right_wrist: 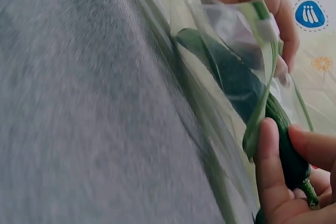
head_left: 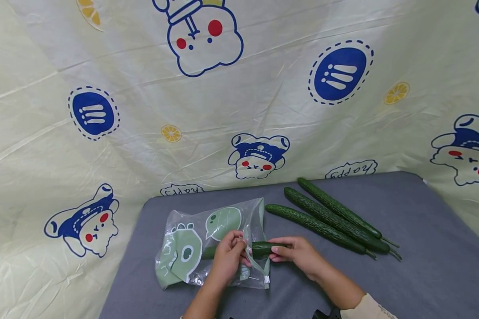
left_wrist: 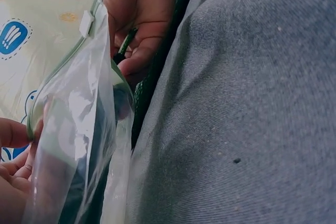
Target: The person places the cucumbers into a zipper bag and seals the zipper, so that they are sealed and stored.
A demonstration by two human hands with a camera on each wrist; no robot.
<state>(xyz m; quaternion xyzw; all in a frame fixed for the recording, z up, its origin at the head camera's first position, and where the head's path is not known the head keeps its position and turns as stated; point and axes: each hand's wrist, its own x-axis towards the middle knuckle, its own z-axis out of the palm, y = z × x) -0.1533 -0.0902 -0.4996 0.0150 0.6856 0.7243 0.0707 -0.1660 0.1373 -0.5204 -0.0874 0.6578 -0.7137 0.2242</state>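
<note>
On counter (head_left: 419, 274), your left hand (head_left: 228, 257) pinches bag (head_left: 199, 232) at mouth; right hand (head_left: 301, 253) pinches cucumber (head_left: 262, 249), part-bagged; three cucumbers (head_left: 335, 220) outside.

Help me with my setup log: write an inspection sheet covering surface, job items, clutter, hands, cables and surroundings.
Surface: gray cloth, lightly wrinkled in the left wrist view.
Job's things: clear zip bag with green print, lying mouth to the right; one cucumber partly inside, stem end out; three loose cucumbers fanned out to the bag's right.
Clutter: small dark speck on the cloth.
Left hand: pinches the bag near its mouth.
Right hand: holds the part-bagged cucumber near its stem end.
Cables: nothing seen.
Surroundings: pale creased backdrop with cartoon, orange-slice and "happy" prints.
</note>
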